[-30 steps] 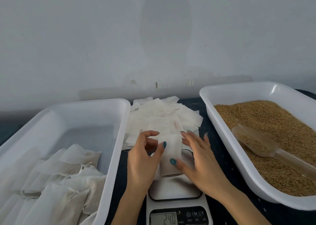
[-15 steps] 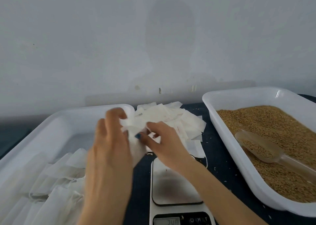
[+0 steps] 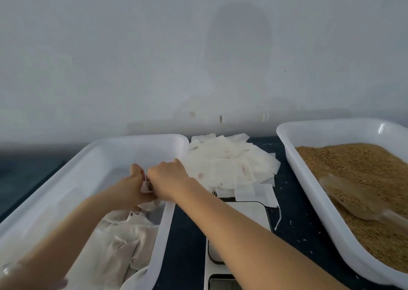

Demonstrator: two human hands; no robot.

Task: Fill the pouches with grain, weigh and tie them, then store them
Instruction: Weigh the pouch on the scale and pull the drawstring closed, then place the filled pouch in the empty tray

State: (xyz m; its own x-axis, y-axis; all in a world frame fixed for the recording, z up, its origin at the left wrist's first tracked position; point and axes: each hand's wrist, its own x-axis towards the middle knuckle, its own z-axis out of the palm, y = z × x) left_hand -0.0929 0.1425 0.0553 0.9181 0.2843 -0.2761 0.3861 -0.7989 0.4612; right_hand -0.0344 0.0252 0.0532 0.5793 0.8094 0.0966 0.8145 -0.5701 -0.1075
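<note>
Left grip [image 3: 134, 189] and right grip [image 3: 169, 177] both tight on one pouch [image 3: 144, 187] over one tray [image 3: 132, 139] of two

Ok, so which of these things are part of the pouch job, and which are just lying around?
In the job: left hand and right hand gripping the held pouch; storage tray with filled pouches; empty pouches; scale; grain tray, grain, scoop.
Lying about: spilled grains on the table.
</note>
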